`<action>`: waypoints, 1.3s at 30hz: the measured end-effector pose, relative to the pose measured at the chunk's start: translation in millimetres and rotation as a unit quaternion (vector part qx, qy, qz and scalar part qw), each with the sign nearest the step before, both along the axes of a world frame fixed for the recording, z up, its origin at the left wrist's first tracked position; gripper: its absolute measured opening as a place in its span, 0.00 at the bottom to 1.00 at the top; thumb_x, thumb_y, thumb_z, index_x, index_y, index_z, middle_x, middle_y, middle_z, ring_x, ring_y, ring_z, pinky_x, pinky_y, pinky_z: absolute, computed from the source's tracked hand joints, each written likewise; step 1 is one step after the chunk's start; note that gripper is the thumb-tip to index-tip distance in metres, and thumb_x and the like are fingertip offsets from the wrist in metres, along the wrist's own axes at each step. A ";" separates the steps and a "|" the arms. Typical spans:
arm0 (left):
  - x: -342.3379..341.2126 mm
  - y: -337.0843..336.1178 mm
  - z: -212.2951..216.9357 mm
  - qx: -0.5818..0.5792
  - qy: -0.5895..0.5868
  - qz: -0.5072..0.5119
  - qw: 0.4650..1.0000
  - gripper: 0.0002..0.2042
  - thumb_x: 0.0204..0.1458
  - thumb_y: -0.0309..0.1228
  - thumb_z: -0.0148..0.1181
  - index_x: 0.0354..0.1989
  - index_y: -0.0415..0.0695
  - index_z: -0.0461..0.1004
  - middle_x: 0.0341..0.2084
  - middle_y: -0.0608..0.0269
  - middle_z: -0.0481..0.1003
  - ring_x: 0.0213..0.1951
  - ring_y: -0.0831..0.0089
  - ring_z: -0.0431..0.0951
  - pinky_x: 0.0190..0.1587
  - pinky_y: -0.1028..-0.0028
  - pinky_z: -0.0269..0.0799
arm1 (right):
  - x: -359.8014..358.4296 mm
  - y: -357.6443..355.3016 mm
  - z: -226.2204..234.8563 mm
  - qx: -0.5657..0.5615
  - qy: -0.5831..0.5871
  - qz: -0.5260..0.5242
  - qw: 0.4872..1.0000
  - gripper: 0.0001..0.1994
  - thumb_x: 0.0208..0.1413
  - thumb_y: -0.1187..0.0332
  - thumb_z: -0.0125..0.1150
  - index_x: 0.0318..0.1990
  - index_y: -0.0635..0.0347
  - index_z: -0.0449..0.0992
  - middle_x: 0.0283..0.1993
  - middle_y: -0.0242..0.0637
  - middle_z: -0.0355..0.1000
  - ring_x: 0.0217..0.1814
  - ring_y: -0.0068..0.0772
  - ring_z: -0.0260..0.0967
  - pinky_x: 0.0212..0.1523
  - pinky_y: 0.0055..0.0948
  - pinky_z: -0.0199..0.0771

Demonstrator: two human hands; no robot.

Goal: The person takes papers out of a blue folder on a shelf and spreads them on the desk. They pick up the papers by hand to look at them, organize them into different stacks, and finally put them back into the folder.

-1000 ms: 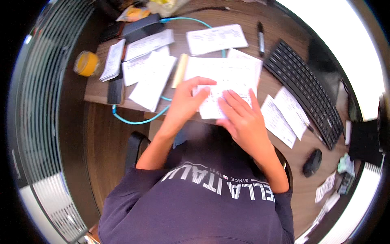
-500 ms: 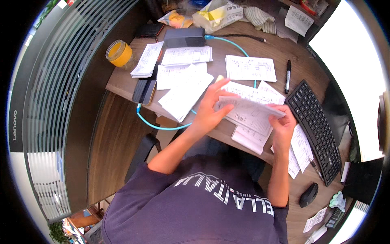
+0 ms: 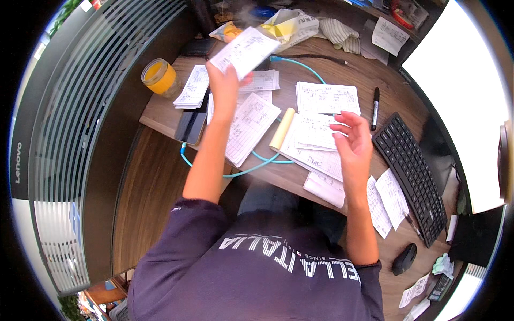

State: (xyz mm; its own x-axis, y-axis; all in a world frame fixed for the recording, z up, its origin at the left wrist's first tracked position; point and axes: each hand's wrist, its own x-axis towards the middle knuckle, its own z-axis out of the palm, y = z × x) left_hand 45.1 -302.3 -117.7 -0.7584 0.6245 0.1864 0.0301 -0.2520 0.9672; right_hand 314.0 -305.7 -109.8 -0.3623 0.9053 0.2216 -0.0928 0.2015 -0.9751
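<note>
The left hand [image 3: 225, 88] is raised above the wooden desk [image 3: 160, 115], fingers pinched on the lower edge of one printed paper slip [image 3: 244, 51]. The slip is held clear of the desk surface, tilted, with its long axis running from lower left to upper right and its free end pointing toward the far side of the desk. It sits above and left of the black keyboard [image 3: 409, 176], well apart from it.

The right hand [image 3: 353, 142] hovers just left of the keyboard, palm partly open, fingers spread and loosely curled, gripping nothing. It hangs over a stack of printed sheets [image 3: 313, 144] lying to the keyboard's left.

Count of items taken with the keyboard as reference:
- One black marker pen [image 3: 375, 108], just beyond the keyboard's far end, long axis running toward the far side of the desk.
- One black mouse [image 3: 404, 258], near the keyboard's near end.
- One jar of yellow contents [image 3: 159, 77], far left of the keyboard.
- One dark phone [image 3: 191, 124], left of the keyboard, near the jar.
- One turquoise cable [image 3: 251, 168], looping under the sheets left of the keyboard.
- Two loose slips [image 3: 386, 200], just beside the keyboard's near left edge.
</note>
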 end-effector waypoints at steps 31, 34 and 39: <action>69.7 52.3 -34.4 -0.235 0.569 -0.333 0.715 0.34 0.41 0.39 0.65 0.56 0.36 0.60 0.59 0.47 0.57 0.61 0.55 0.56 0.61 0.66 0.54 | 15.8 27.2 -35.5 0.184 -0.462 0.105 0.861 0.41 0.40 0.57 0.66 0.62 0.58 0.53 0.64 0.54 0.49 0.70 0.49 0.39 0.65 0.58 0.25; 69.3 51.2 -37.2 -0.212 0.584 -0.337 0.708 0.35 0.41 0.39 0.65 0.56 0.34 0.60 0.58 0.47 0.57 0.60 0.55 0.57 0.60 0.67 0.55 | 20.8 18.6 -31.6 0.193 -0.460 0.106 0.860 0.38 0.40 0.57 0.66 0.60 0.60 0.58 0.64 0.54 0.50 0.70 0.49 0.39 0.65 0.57 0.26; 72.5 49.0 -32.0 -0.230 0.570 -0.341 0.711 0.32 0.41 0.38 0.64 0.55 0.34 0.62 0.56 0.47 0.59 0.58 0.55 0.61 0.59 0.68 0.58 | 30.1 13.6 -40.6 0.205 -0.434 0.103 0.871 0.35 0.42 0.58 0.65 0.58 0.60 0.62 0.65 0.51 0.50 0.70 0.47 0.40 0.66 0.51 0.31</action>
State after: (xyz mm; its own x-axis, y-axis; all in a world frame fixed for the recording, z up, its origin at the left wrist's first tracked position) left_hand 117.5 -253.3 -149.7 0.2303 0.9687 0.0932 0.8833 -0.2482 0.3978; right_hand 344.1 -292.1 -150.3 -0.6999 0.7105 0.0735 0.5677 0.6158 -0.5463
